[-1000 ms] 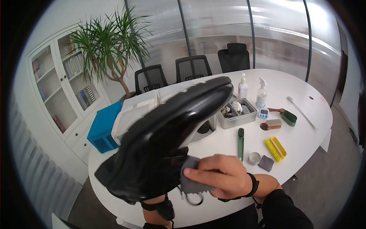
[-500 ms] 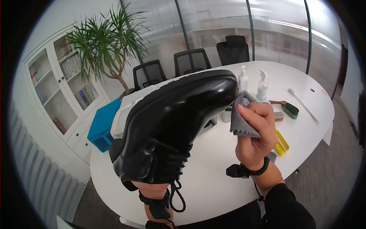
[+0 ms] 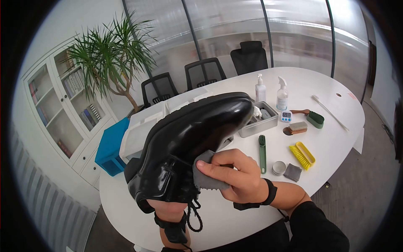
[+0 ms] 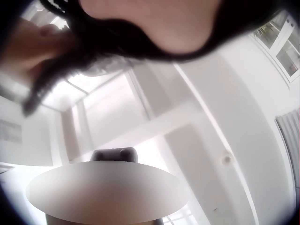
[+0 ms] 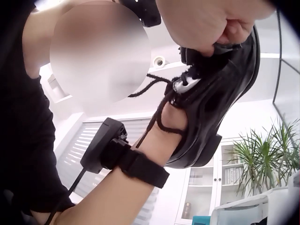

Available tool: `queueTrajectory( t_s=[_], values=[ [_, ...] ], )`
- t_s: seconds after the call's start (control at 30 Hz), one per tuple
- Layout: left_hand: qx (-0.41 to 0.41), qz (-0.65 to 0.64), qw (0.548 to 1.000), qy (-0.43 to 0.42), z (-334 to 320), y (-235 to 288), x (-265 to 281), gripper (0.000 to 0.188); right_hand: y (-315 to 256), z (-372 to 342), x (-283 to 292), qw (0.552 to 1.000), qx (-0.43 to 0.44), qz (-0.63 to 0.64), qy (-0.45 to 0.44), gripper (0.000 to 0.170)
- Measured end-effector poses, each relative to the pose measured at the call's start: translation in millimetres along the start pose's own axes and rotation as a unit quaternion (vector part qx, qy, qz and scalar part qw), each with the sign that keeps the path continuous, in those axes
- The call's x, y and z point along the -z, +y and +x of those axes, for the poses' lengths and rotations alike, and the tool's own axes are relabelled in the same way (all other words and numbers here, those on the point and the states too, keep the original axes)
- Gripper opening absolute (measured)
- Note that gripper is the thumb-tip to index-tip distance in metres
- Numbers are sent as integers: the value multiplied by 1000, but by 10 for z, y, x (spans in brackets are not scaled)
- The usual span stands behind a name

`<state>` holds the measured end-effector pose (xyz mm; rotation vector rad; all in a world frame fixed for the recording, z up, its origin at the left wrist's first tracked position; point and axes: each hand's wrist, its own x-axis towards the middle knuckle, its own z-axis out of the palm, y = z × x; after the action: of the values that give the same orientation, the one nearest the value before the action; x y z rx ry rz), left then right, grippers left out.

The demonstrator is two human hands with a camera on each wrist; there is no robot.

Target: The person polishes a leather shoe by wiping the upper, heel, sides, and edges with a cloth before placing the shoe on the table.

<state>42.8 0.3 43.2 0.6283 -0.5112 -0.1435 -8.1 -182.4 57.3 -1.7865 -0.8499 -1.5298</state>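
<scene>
A black leather lace-up shoe [image 3: 189, 134] is up over the table, toe pointing to the far right, its laces hanging from the opening. My left hand [image 3: 168, 208] is pushed into the shoe's opening and bears it; its fingers are hidden inside. My right hand [image 3: 243, 176] pinches a grey cloth [image 3: 205, 176] with zigzag edges between thumb and fingers, pressed on the shoe near the lacing. In the right wrist view the right hand's curled fingers lie at the upper part of the shoe [image 5: 211, 108].
On the white table [image 3: 235, 218] stand a metal box [image 3: 260, 126], a pump bottle [image 3: 260, 90], a spray bottle [image 3: 282, 96] and a timer [image 3: 286, 116]. Several brushes, including a yellow one [image 3: 302, 155], lie to the right with a round tin [image 3: 278, 168] and another grey cloth [image 3: 292, 172].
My right hand went with the cloth from the lacing area out to the shoe's toe, then back to the lacing. The shoe swung slightly and stays on my left hand.
</scene>
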Motion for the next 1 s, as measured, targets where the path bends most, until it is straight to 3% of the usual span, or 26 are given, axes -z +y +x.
queueTrajectory(
  t_s=[0.17, 0.23, 0.27, 0.37, 0.43, 0.5, 0.6, 0.7, 0.77, 0.83, 0.97, 1.0],
  values=[
    [-40, 111, 993, 9, -53, -59, -102, 61, 112, 104, 166, 999, 1, -44, -27, 53],
    [31, -86, 995, -34, -62, -110, -184, 66, 171, 109, 245, 995, 17, -95, 20, 56],
    [69, -207, 973, -77, -53, -123, -159, 68, 186, 133, 290, 993, 23, -112, 41, 59],
    [98, -225, 964, -100, -17, -142, -75, 69, 225, 137, 345, 987, 25, -143, 64, 65],
    [87, -200, 972, -84, -2, -127, -118, 70, 221, 108, 271, 989, 0, -128, 75, 66],
    [76, -131, 984, -93, 16, -102, -173, 70, 100, 94, 186, 996, -3, -84, 7, 66],
    [47, -101, 986, -124, 12, -144, -41, 69, 23, 35, 79, 999, -7, -40, -17, 63],
    [59, -145, 980, -121, -18, -147, -93, 65, 169, 130, 229, 996, 15, -87, 3, 63],
    [23, -73, 986, -148, -23, -178, -134, 61, 250, 156, 294, 991, -7, -120, 52, 63],
    [29, -58, 996, -62, -71, -193, -208, 56, 273, 146, 301, 987, -15, -145, 68, 64],
    [47, -21, 992, 114, -174, -177, -322, 44, 9, 74, 158, 999, -1, -41, 7, 66],
    [47, -19, 992, 114, -178, -169, -316, 44, 18, 79, 165, 999, 5, -40, 1, 66]
  ],
)
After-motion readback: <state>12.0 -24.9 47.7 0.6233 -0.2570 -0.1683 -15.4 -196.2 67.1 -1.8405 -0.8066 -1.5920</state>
